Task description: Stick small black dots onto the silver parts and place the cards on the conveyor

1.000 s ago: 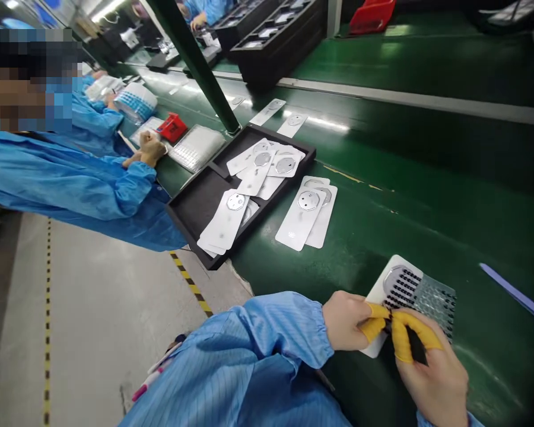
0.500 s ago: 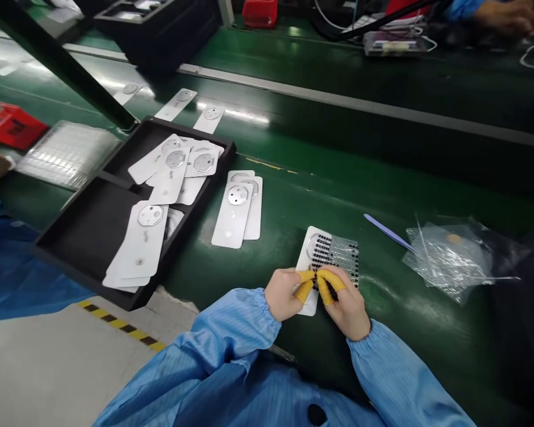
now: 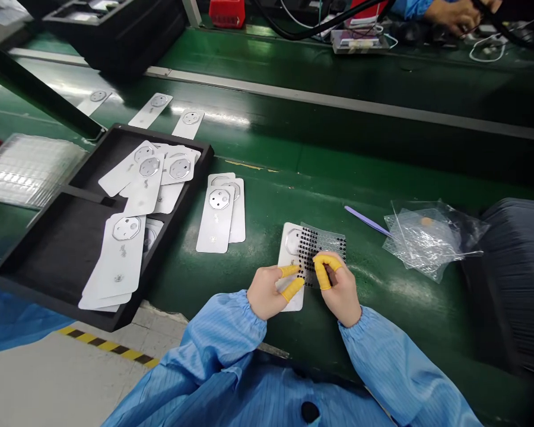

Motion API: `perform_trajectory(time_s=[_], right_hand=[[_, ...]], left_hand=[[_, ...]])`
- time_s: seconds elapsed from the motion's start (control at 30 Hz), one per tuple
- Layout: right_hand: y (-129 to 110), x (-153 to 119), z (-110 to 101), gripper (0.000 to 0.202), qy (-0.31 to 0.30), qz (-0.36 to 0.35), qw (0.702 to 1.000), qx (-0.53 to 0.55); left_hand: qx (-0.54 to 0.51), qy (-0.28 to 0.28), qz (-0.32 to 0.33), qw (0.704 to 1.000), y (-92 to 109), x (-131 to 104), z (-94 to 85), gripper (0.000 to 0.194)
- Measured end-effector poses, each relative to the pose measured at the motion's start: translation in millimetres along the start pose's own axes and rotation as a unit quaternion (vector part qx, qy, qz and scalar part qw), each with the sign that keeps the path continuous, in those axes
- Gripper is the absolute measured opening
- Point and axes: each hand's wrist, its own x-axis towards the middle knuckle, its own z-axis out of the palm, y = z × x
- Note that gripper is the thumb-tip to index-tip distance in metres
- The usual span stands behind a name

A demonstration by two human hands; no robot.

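Yellow-tipped left hand (image 3: 263,292), grip parted beside a dotted clear sheet (image 3: 309,252) at four o'clock, right hand (image 3: 340,292), grip pinched, contents unclear, white card (image 3: 295,300) beneath the sheet, black tray (image 3: 40,243) at nine o'clock, cards (image 3: 124,255) in both compartments, red bin (image 3: 226,13) near twelve.

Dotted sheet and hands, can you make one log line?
dotted sheet: partly over white card | left hand: by sheet's left edge | right hand: over sheet | purple strip: on bench

We see a glossy green workbench (image 3: 293,193), crossed by a pale strip (image 3: 293,96) and streaked with reflected light (image 3: 231,118). A dark post (image 3: 40,92) slants at our left. Below, yellow-and-black tape (image 3: 111,349) crosses pale floor (image 3: 35,385). The dim far side seems another worktop (image 3: 276,59).
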Motion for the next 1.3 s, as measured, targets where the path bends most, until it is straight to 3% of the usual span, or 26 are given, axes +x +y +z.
perform_trajectory(time_s=[0.17,0.27,0.4,0.53,0.7,0.8,0.9,1.0,1.17,1.3], right_hand=[[-10.1,0.4,-7.6,0.02,0.006,-0.033,0.999,0.004],[-25.3,4.2,-17.2,0.025,0.035,-0.055,0.997,-0.033],[-44.3,8.4,-25.3,0.032,0.093,-0.084,0.987,-0.102],[-50.1,4.8,-27.4,0.039,0.095,-0.066,0.986,-0.119],[-44.8,-0.5,-34.0,0.044,0.068,-0.072,0.99,-0.1],[-44.3,2.1,-38.2,0.05,0.058,-0.125,0.985,-0.107],[-51.1,4.9,-41.2,0.053,-0.003,-0.169,0.976,-0.136],[-62.0,3.3,-41.0,0.057,-0.067,-0.142,0.974,-0.163],[-73.1,-2.7,-33.4,0.061,-0.062,-0.088,0.984,-0.143],[-70.0,-4.7,-30.3,0.059,-0.065,-0.029,0.996,-0.057]], left_hand=[[-0.088,0.084,-0.086,0.989,3.7,-21.6,-26.5,0.044],[-0.142,0.096,-0.119,0.978,13.4,-32.0,-24.6,0.066],[-0.158,0.032,-0.076,0.984,36.3,-33.9,-6.0,0.062],[-0.136,0.019,-0.05,0.989,52.0,-32.7,5.9,0.052],[-0.101,0.006,-0.025,0.995,55.5,-32.6,8.4,0.053],[-0.074,0.017,-0.007,0.997,56.7,-30.8,8.8,0.05],[-0.035,0.049,0.028,0.998,58.4,-28.0,8.9,0.052],[0.009,0.078,0.075,0.994,59.6,-25.8,9.0,0.054],[0.052,0.093,0.121,0.987,55.5,-25.0,10.0,0.06],[0.03,0.072,0.09,0.993,47.8,-25.3,11.7,0.059]])
